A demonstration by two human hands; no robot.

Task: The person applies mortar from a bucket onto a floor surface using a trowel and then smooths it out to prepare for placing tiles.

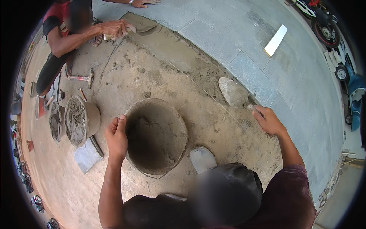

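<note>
My left hand (pixel 117 133) is closed over the left rim of a round bucket (pixel 179 129), whose inner walls are coated with grey mortar. The bucket's lower inside is in deep shadow, so how much it holds is hard to make out. Off to the right, my right hand (pixel 268 121) grips the handle of a trowel (pixel 233 93). Its mortar-smeared blade lies over the strip of wet mortar (pixel 198 65), close to the edge of the grey paving tiles (pixel 249 68).
A co-worker's hand (pixel 115 29) works another trowel (pixel 146 29) in the mortar at far left. Two mortar-caked buckets (pixel 89 118), a hammer (pixel 82 78) and a loose tile (pixel 87 155) lie left. A taut string (pixel 206 91) crosses the ground. A white bar (pixel 275 41) rests on the tiles.
</note>
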